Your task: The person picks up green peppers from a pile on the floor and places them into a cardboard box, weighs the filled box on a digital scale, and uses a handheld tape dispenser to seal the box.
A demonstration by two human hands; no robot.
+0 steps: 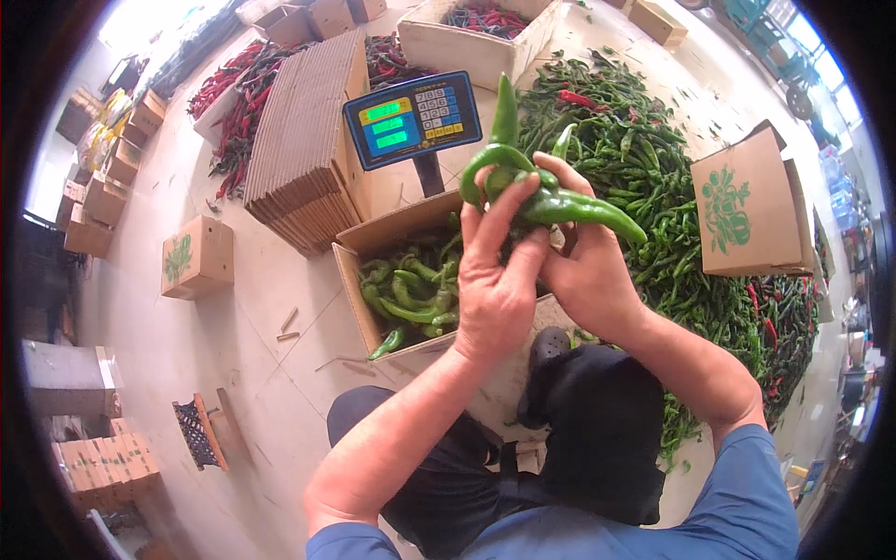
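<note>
Both my hands meet above an open cardboard box (351, 297), gripping a bunch of glossy green chili peppers (584, 210). My left hand (498, 280) presses its fingers around the bunch from the left. On the other side my right hand (591, 269) holds it, with fingertips showing near the top. One pepper points up, one curls at the left, and one reaches to the right. In the box lie several green peppers (416, 294); my hands hide its right part. Behind the box stands a digital scale display (413, 119) with lit green readouts.
Flattened cartons (301, 147) stand stacked behind the box. A large heap of green peppers (630, 161) spreads to the right, beside a printed carton (742, 210). A white foam box (455, 45) holds red peppers. Another carton (198, 257) sits on the floor at left.
</note>
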